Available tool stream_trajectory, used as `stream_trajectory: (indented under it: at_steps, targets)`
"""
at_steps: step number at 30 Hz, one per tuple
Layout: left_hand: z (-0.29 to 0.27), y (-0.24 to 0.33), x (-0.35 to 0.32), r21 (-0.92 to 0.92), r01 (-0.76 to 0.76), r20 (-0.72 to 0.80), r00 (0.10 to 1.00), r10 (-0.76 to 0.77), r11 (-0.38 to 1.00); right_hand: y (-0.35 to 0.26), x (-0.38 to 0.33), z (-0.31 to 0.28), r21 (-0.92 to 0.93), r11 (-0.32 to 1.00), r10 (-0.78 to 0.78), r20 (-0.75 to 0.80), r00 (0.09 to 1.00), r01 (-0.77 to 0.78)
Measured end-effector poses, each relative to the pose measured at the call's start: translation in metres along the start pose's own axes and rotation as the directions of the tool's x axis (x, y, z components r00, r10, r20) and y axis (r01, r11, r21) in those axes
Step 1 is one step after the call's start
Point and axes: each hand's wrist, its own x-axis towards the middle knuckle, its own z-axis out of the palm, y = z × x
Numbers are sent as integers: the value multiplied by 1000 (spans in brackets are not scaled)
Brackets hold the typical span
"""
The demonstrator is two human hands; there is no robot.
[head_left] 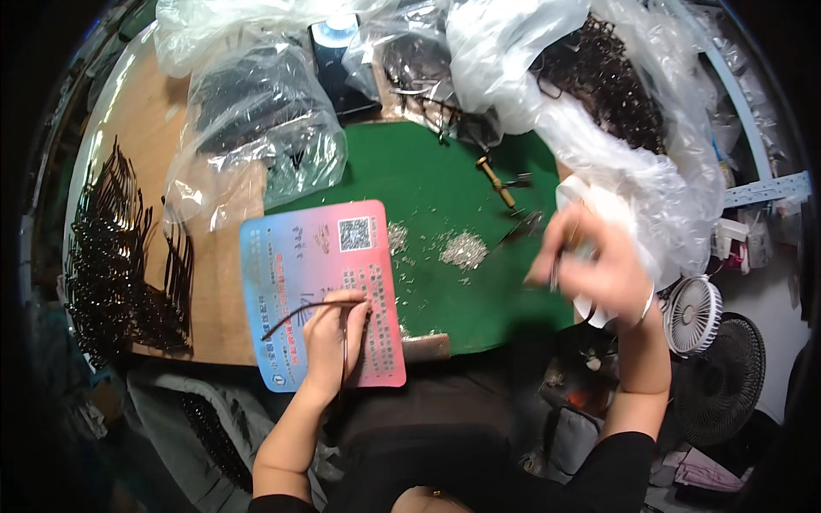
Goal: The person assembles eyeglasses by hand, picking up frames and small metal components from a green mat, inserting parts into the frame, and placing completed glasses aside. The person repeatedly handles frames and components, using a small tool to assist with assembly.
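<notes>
My left hand (pixel 329 346) is closed round a thin, dark brown eyeglass temple (pixel 299 315), above a pink and blue printed mat (pixel 392 342). A second slim dark strip runs down past the fingers. My right hand (pixel 594 261) is raised over the right edge of a green mat (pixel 513 299), blurred by motion. Its fingers are curled together, and a small dark thing shows at them, too smeared to name. Between the hands lies a heap of tiny silvery screw-like parts (pixel 464 250), with a smaller heap (pixel 396 238) by the printed mat's edge.
A brass-coloured hand tool (pixel 495 182) lies beyond the screw-like parts. Dark temples stand stacked (pixel 111 265) at the left. Clear plastic bags (pixel 265 120) cover the back; one at the right holds dark brown pieces (pixel 607 85). Fans (pixel 693 315) stand at the right.
</notes>
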Motion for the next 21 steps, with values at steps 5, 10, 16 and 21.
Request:
stream_trajectory:
  at_steps: [5, 10, 16, 21]
  targets:
    - [3, 3, 7, -151, 77, -98, 991, -92, 986, 78, -32, 102, -348, 744, -408, 439, 801, 570]
    - [2, 21, -4, -105, 23, 13, 1000, -22, 994, 114, -34, 124, -392, 718, -346, 515, 784, 575]
    - [11, 6, -5, -131, 54, 43, 998, -49, 990, 97, -23, 99, -312, 874, -181, 504, 845, 373]
    - [12, 3, -9, -110, -8, 13, 1000, 9, 994, 100, -4, 73, -478, 850, -100, 266, 959, 222]
